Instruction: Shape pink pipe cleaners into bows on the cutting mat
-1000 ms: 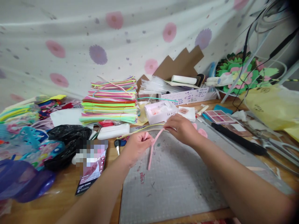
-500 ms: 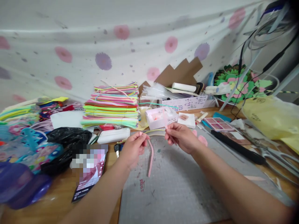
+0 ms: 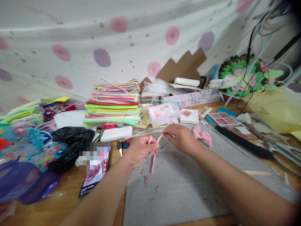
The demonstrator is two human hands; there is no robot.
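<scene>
Both of my hands work on a thin pink strip [image 3: 154, 160] above a grey cutting mat [image 3: 188, 188]. My left hand [image 3: 140, 151] is closed, pinching the strip near its bend, and the loose end hangs down toward the mat. My right hand [image 3: 180, 137] is closed too, gripping the upper end of the same strip just right of the left hand. The two hands are close together, almost touching. Pale yellow-green strips [image 3: 143, 131] lie on the mat's far edge behind them.
A stack of bright coloured strips [image 3: 113, 105] stands behind. A phone [image 3: 95, 171] and a black bag [image 3: 70, 141] lie left. A small white box [image 3: 162, 113], pink cut pieces [image 3: 203, 136], a black knife [image 3: 244, 142] and scissors [image 3: 279, 150] are at the right.
My hands spread apart half a second ago and have come back together. The strip's upper end is again folded over toward the left hand. The camera view shifted slightly.
</scene>
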